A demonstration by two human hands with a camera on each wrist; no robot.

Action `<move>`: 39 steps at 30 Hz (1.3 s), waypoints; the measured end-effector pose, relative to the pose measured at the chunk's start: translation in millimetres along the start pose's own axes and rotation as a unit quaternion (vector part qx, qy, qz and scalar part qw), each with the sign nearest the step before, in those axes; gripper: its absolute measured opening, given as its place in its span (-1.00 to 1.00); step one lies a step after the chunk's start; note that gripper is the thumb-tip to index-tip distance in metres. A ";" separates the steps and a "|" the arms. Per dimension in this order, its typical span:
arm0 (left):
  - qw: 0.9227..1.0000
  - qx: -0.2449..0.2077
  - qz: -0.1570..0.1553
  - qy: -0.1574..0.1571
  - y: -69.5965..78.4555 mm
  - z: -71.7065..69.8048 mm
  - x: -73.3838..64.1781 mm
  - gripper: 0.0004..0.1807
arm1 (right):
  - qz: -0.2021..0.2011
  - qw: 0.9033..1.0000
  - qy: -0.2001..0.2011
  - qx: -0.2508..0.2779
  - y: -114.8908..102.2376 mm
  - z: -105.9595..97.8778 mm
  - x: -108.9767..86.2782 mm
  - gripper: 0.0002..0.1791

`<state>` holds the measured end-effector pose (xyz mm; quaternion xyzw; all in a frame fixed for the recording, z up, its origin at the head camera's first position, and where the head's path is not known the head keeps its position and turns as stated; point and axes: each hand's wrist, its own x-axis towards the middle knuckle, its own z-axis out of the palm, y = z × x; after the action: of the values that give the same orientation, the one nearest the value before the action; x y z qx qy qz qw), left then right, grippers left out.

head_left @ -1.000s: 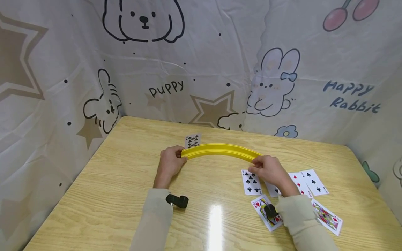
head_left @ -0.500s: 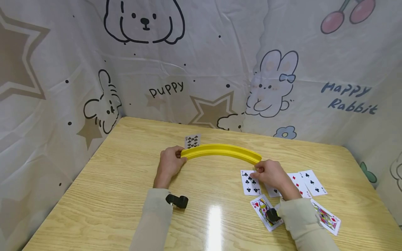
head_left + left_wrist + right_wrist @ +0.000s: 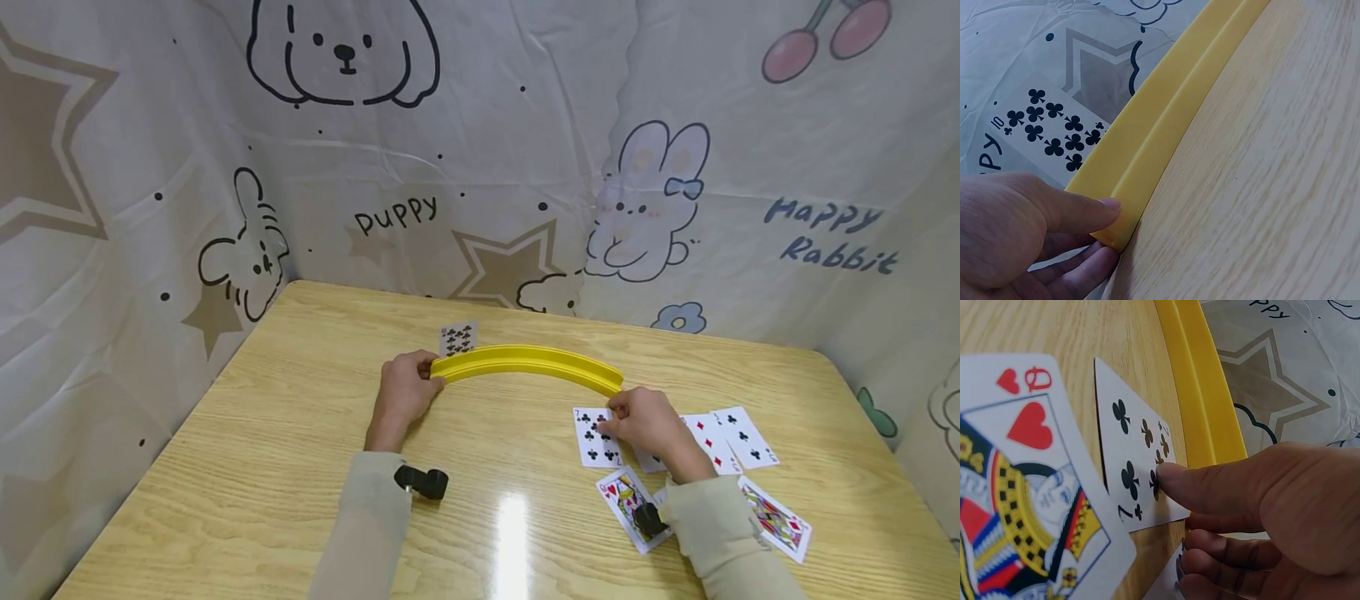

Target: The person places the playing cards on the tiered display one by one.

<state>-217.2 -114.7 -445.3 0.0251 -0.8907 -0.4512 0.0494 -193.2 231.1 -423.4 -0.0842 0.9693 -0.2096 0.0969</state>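
Observation:
A yellow curved playing-card holder [image 3: 525, 358] lies across the table. My left hand [image 3: 405, 392] pinches its left end, thumb on the front face in the left wrist view. Just beside that hand a ten of clubs [image 3: 458, 337] stands upright at the holder, its lower edge hidden. My right hand [image 3: 651, 425] is below the holder's right end, pinching the upper right corner of a seven of clubs [image 3: 1129, 444], thumb on its face and curled fingers at the edge. A queen of hearts [image 3: 622, 500] lies nearer, partly covered by the wrist camera.
Under and beside the right hand lie a partly hidden black-suited card [image 3: 649, 460], a card with red diamonds [image 3: 712, 442] and a three of clubs [image 3: 744, 436]. A diamond face card [image 3: 776, 521] is by the right sleeve. A printed cloth [image 3: 360, 150] hangs behind the wooden table [image 3: 247, 467].
My right hand has let go of the holder's right end and moved slightly down onto the seven of clubs. My left hand keeps its grip on the holder.

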 end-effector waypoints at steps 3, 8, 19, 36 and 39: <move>1.000 0.000 0.001 0.001 0.4 -0.7 0.7 -0.63 | 0.003 1.000 0.003 -0.005 -0.3 0.1 0.1 -0.80; 1.000 -0.002 0.003 0.001 2.0 -2.1 1.1 -0.62 | 0.021 1.000 0.010 0.004 -1.9 0.6 -0.1 -0.71; 1.000 -0.001 0.001 0.000 2.1 -1.5 0.5 -0.63 | 0.055 0.997 0.029 0.039 -10.3 3.3 0.4 -0.69; 1.000 0.001 -0.010 0.000 -0.1 0.0 0.3 -0.64 | 0.012 0.995 0.082 0.058 -15.3 -5.8 -0.1 -0.79; 1.000 0.002 -0.008 0.001 -1.1 0.6 0.6 -0.63 | -0.003 0.993 0.095 0.072 -17.3 -9.7 -0.3 -0.79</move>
<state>-217.9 -115.0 -446.5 0.0324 -0.8912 -0.4501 0.0467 -192.9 219.4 -407.3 -0.0594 0.9562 -0.2864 0.0096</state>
